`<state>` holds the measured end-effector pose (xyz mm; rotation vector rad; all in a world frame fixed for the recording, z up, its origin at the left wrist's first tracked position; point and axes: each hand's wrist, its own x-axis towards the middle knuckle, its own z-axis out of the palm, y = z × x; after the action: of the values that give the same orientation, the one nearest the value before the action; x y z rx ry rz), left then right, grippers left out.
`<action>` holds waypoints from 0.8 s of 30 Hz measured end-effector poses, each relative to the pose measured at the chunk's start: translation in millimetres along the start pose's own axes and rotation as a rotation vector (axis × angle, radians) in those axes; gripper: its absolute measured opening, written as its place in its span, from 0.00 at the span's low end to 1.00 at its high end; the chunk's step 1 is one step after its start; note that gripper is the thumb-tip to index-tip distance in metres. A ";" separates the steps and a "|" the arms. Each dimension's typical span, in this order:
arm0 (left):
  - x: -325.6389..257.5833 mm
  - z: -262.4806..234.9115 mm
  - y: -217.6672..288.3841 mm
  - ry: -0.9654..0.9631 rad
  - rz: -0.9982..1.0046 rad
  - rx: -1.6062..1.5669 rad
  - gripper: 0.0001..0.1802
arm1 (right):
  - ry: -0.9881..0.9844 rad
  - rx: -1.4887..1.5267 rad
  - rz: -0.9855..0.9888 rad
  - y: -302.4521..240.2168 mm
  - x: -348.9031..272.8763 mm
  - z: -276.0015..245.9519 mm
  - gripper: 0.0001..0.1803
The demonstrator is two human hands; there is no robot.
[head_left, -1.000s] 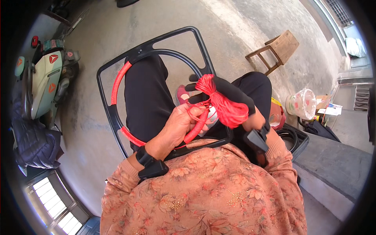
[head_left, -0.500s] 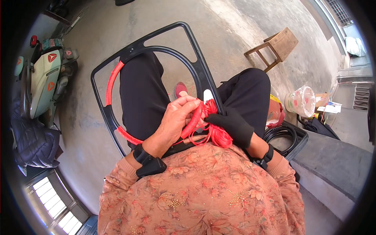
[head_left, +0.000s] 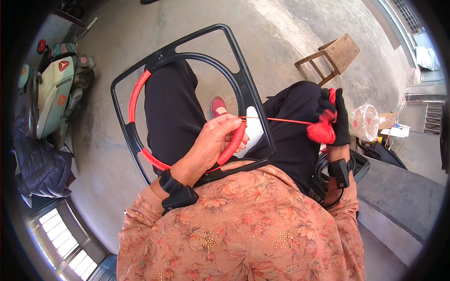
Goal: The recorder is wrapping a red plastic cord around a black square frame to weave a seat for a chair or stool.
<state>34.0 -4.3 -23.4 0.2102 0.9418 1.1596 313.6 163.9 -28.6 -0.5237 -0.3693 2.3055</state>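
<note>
Red cord point(head_left: 281, 120): taut from my left hand point(head_left: 213, 140) to gloved right hand point(head_left: 333, 119), grip clenched on its bundle point(head_left: 322, 132).
Left grip: pinching wrapped ring point(head_left: 140, 89) at 4 o'clock.
Progress: ring's left and lower arc wrapped; the rest is bare.

frame point(head_left: 243, 89) lies across the person's lap, ring inside it | left hand point(head_left: 211, 145) on the ring's near right arc | right hand point(head_left: 333, 119) right of the frame, holding a cord bundle point(head_left: 322, 132) | cord point(head_left: 281, 120) runs between ring and bundle | stool point(head_left: 335, 56) on the floor point(head_left: 281, 33) far right | scooter point(head_left: 51, 93) on the floor far left
</note>
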 end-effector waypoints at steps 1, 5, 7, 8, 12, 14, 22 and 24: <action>-0.4 -0.6 -0.3 -0.022 -0.002 0.012 0.10 | 0.049 -0.084 0.036 -0.7 -12.8 1.4 0.11; -3.4 13.0 6.3 -0.012 -0.052 -0.020 0.15 | 0.274 -0.699 0.253 20.6 -17.7 29.8 0.13; -2.6 13.4 7.4 -0.083 -0.054 -0.039 0.18 | 0.219 -0.721 0.277 19.8 -15.2 32.2 0.13; -2.2 12.1 5.8 -0.080 -0.056 -0.039 0.18 | 0.163 -0.741 0.300 19.7 -13.7 32.5 0.14; -2.3 7.5 2.3 -0.069 0.000 0.089 0.17 | 0.247 -0.757 0.285 22.4 -11.9 31.1 0.13; -3.4 6.2 1.7 -0.086 0.008 0.109 0.17 | 0.405 -0.719 0.232 20.6 -12.9 28.4 0.13; -8.1 9.7 5.7 -0.071 -0.008 0.085 0.17 | 0.338 -0.429 0.170 9.8 -9.4 12.6 0.17; -9.8 11.9 7.7 -0.066 0.013 0.148 0.17 | 0.300 -0.411 0.168 9.6 -8.5 15.3 0.18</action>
<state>36.6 -5.6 -6.4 0.3721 0.9701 1.0889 306.2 149.5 -16.9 -1.1264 -0.6767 2.2661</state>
